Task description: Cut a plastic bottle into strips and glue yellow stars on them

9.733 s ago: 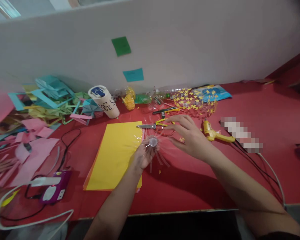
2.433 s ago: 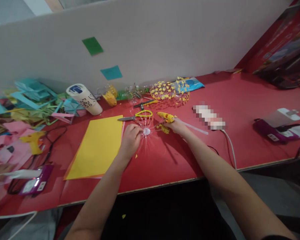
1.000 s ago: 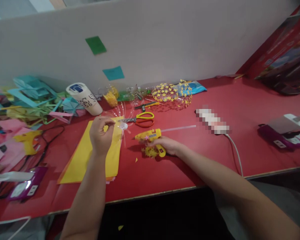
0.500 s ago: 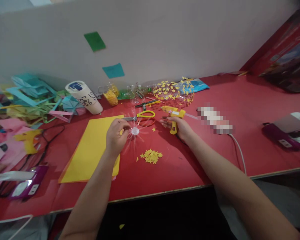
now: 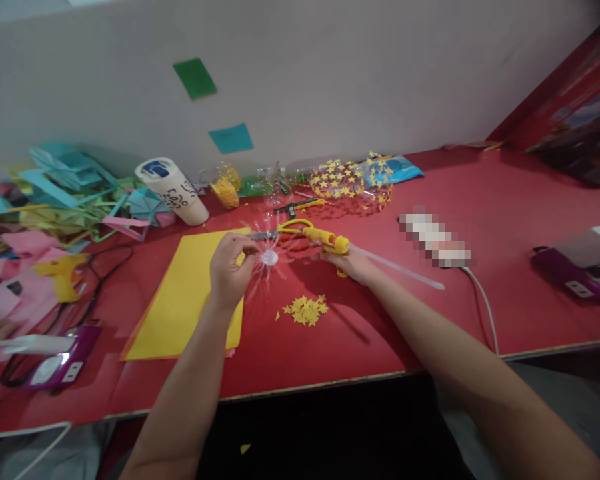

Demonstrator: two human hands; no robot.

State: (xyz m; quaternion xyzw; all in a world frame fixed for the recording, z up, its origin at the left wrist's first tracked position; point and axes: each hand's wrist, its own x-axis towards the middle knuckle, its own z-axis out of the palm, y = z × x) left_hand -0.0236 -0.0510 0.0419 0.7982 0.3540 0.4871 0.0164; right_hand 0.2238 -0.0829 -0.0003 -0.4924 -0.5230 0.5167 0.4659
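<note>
Left hand (image 5: 231, 270) pinches the clear fringed plastic (image 5: 269, 257) on the red counter (image 5: 285, 367); right hand (image 5: 353, 264) grips a glue gun (image 5: 325, 237) toward its two o'clock, yellow stars (image 5: 306, 311) at five. Steady plastic, sparing dabs should help.

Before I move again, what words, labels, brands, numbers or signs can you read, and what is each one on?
None reads clearly.
White cup: black marks, too blurred to read.
Blue note: any writing is too faint.
Red box: print too blurred.
Yellow glue gun: no readable lettering.
Pixelated item: obscured.
</note>
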